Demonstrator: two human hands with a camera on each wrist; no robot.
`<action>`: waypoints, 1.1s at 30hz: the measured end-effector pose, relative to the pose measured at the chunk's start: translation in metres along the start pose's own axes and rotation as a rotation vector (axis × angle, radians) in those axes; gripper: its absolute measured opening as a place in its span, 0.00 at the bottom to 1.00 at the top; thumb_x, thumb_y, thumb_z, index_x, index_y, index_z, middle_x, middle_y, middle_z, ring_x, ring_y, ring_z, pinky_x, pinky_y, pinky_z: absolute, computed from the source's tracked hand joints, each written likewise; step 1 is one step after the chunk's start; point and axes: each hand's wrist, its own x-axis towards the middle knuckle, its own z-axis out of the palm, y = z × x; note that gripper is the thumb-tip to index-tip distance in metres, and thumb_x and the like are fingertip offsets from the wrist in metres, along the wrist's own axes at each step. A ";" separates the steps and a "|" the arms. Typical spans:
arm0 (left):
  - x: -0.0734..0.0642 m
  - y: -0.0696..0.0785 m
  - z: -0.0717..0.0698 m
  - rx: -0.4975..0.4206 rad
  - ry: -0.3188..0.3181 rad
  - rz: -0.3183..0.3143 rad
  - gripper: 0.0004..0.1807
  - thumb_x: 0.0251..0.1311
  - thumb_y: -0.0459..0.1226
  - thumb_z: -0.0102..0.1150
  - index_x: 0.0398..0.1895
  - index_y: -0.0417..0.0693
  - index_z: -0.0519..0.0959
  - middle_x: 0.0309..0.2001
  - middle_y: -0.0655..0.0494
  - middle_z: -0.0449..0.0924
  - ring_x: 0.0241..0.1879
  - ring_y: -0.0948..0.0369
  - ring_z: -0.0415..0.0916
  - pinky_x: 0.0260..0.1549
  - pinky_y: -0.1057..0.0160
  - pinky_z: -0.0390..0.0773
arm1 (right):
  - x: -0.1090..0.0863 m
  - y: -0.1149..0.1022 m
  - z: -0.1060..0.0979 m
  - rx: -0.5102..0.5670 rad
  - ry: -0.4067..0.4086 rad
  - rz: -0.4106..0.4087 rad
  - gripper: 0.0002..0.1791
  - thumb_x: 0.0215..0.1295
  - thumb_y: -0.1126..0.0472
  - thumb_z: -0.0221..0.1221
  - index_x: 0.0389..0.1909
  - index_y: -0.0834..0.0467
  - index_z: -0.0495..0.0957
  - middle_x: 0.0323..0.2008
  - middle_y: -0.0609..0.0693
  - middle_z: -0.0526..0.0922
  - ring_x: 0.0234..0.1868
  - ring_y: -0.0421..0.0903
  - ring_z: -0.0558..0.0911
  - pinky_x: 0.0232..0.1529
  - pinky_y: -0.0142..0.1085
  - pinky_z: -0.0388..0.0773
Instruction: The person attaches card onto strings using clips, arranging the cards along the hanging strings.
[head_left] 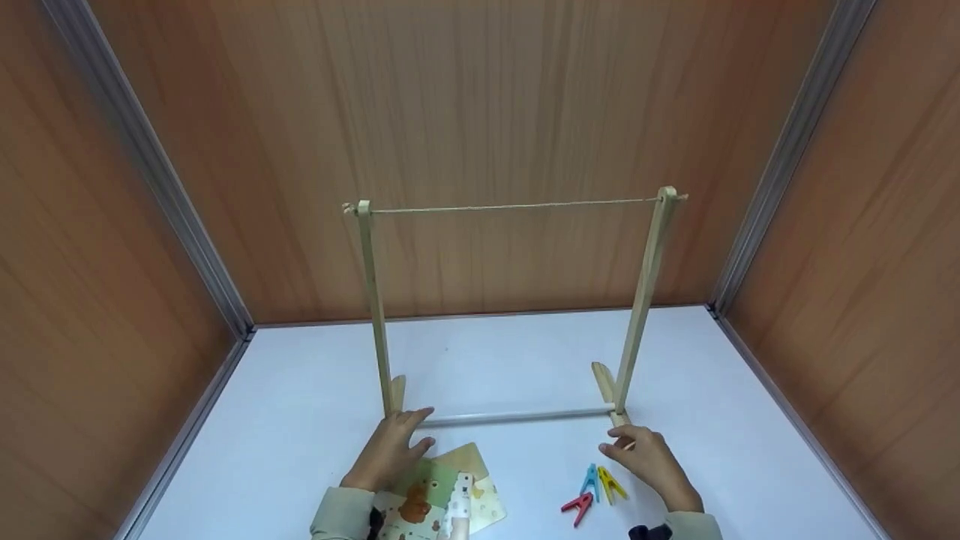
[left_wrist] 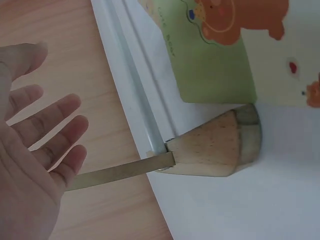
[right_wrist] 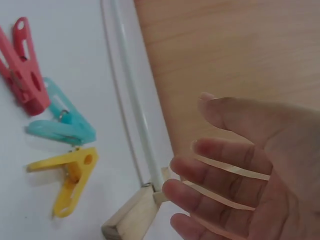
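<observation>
- Pale-wood rack (head_left: 373, 315) stands mid-frame in head view: 2 slim flat posts (head_left: 643, 307) w/ rounded tops, thin twisted string (head_left: 510, 206) tied across up top, smooth round whitish rod (head_left: 517, 415) low btwn them.
- L hand (head_left: 390, 450), lower centre-left, by rack's left base; fingers apart, nothing gripped; can't tell if it touches the wood.
- R hand (head_left: 654, 461), lower right of centre, by the other base; fingers loosely bent, thumb apart, holding nothing; contact w/ rack unclear.
- Chunky tapered wooden left foot (left_wrist: 205, 145), speckled grain, lower centre of L wrist view; wooden right foot (right_wrist: 132, 215), bottom centre of R wrist view.
- Flat green & cream bear-print sheets (head_left: 424, 480), overlapping, bottom centre of head view, near L hand; cloth or card, can't tell.
- V-shaped plastic pegs, left side of R wrist view: red peg (right_wrist: 27, 75), blue peg (right_wrist: 75, 132), yellow peg (right_wrist: 76, 172), close together.
- Smooth white tabletop (head_left: 315, 390); wood-grain back panel (head_left: 510, 112) fills upper frame.
</observation>
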 end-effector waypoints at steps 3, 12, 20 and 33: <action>-0.003 -0.009 0.002 -0.044 -0.059 0.007 0.24 0.58 0.38 0.65 0.59 0.46 0.75 0.54 0.47 0.80 0.56 0.49 0.75 0.55 0.45 0.74 | -0.003 0.009 0.006 -0.026 -0.049 0.040 0.23 0.58 0.52 0.66 0.48 0.65 0.80 0.34 0.51 0.83 0.38 0.46 0.80 0.39 0.44 0.78; -0.011 -0.020 0.006 -0.129 -0.199 -0.043 0.16 0.55 0.31 0.63 0.49 0.41 0.81 0.51 0.44 0.81 0.53 0.44 0.76 0.51 0.40 0.74 | -0.014 0.028 0.015 -0.012 -0.121 0.114 0.29 0.53 0.51 0.70 0.49 0.67 0.77 0.32 0.53 0.79 0.34 0.47 0.77 0.34 0.41 0.77; -0.010 -0.023 0.009 -0.056 -0.242 -0.026 0.17 0.46 0.31 0.69 0.43 0.40 0.83 0.38 0.50 0.81 0.40 0.53 0.76 0.45 0.45 0.77 | -0.019 0.033 0.018 -0.014 -0.154 0.143 0.34 0.50 0.50 0.72 0.52 0.66 0.74 0.31 0.53 0.75 0.31 0.47 0.72 0.31 0.37 0.70; -0.014 -0.025 0.015 -0.027 -0.238 -0.077 0.16 0.41 0.32 0.73 0.38 0.46 0.83 0.38 0.52 0.74 0.41 0.55 0.69 0.42 0.48 0.72 | -0.024 0.043 0.022 0.009 -0.205 0.164 0.29 0.48 0.53 0.73 0.43 0.65 0.71 0.29 0.52 0.71 0.29 0.46 0.69 0.30 0.35 0.66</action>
